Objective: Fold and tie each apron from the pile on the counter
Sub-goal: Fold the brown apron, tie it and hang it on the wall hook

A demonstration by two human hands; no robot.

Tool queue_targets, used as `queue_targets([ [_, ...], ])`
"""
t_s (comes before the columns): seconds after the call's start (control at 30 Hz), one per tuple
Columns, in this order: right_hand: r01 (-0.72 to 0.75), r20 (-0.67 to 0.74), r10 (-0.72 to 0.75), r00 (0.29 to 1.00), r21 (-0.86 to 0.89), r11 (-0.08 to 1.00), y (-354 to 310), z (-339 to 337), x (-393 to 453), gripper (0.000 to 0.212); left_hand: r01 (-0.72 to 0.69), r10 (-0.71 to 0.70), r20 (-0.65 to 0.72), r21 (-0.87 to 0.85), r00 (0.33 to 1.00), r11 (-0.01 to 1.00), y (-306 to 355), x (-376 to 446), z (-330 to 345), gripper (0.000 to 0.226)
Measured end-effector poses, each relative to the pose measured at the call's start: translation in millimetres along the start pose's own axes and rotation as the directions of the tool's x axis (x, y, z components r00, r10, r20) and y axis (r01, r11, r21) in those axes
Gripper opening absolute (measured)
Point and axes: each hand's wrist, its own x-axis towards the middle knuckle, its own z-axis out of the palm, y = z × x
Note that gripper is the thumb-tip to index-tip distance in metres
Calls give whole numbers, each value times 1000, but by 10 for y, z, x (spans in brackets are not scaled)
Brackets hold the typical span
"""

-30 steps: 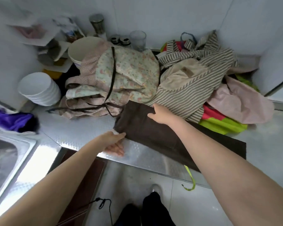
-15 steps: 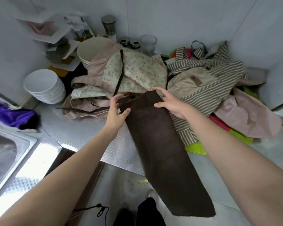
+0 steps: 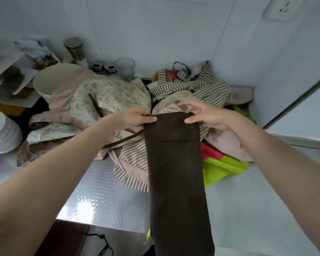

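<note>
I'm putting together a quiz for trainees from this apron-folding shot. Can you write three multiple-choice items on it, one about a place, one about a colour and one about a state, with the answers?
1. Where does the lower end of the brown apron lie?
A. In a sink
B. Hanging past the counter's front edge
C. On the bowls

2. What colour is the fabric beside the brown apron, under the pink cloth?
A. Lime green
B. Navy
C. Black

3. How is the brown apron's top edge held?
A. Lying untouched
B. Pressed flat by one palm
C. Pinched at both corners

Answers: 1 B, the folded strip runs over the metal edge towards the floor. 2 A, the lime-green apron shows there. 3 C, the left hand and right hand each grip a top corner.
</note>
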Motion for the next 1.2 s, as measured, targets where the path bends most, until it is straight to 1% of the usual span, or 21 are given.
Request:
queue_targets([
  [0.03,-1,74,2,997,-11,1000,-41,-39,5,51,-3,4,-5,45,1000,999,62,45,-30,28],
  [0.1,-37,127,47,991,-78,996,-104,-165,59,43,-16,16,2,80,1000,997,167,235,-50,23],
  [0.17,-41,19,44,999,-172,984,-203,-257,144,35,-71,71,-69,12,995,997,224,394,-71,17],
  [0.23,-31,-160,2,987,-176,984,-336,-372,267,36,-158,136,-241,-73,961,985,287,590,-118,18],
  [0.3,-40,-293,-20,956,-199,979,-490,-490,417,37,-239,185,-408,-86,894,967,415,752,-160,20],
  [0.37,-83,-349,-3,937,-231,969,-627,-566,585,34,-252,182,-550,-53,815,966,543,911,-194,14],
  [0.47,-137,-463,-17,886,-297,945,-738,-606,850,28,-247,181,-674,-2,716,969,650,1044,-247,20],
  [0.5,-152,-522,-41,852,-322,934,-743,-633,956,31,-235,201,-697,48,688,971,648,1071,-264,20],
  [0.57,-202,-643,-96,760,-373,906,-721,-673,1140,36,-182,319,-731,263,604,948,619,1055,-265,28],
  [0.6,-228,-691,-133,710,-405,886,-697,-694,1205,35,-173,410,-709,385,574,907,592,1021,-241,30],
  [0.63,-245,-729,-166,664,-422,873,-653,-693,1260,36,-189,490,-647,478,584,858,523,992,-201,30],
  [0.67,-249,-754,-187,630,-424,871,-602,-688,1288,39,-233,544,-551,535,632,812,450,952,-146,29],
  [0.7,-242,-760,-200,618,-426,872,-539,-656,1302,44,-276,567,-429,570,703,774,339,918,-83,28],
  [0.73,-235,-752,-206,626,-434,870,-467,-605,1297,48,-303,558,-310,591,770,747,219,861,-8,28],
  [0.8,-237,-746,-264,611,-491,838,-369,-471,1208,56,-316,506,-165,610,846,727,-18,775,129,29],
  [0.83,-240,-750,-307,586,-522,818,-321,-390,1132,56,-316,488,-143,602,861,734,-118,717,196,29],
  [0.9,-176,-730,-414,543,-581,795,-245,-212,958,44,-308,472,-154,579,868,755,-263,611,305,27],
  [0.97,-64,-627,-506,592,-662,747,-126,55,744,28,-305,464,-157,568,872,764,-368,485,416,23],
  [1.03,12,-490,-520,700,-720,694,66,339,548,20,-332,469,-106,572,877,750,-469,347,533,20],
  [1.1,64,-366,-457,811,-720,691,275,636,331,17,-373,458,17,608,889,701,-541,154,672,19],
  [1.2,33,-249,-280,927,-690,723,567,1070,-57,18,-380,340,192,640,920,668,-640,-170,890,20],
])
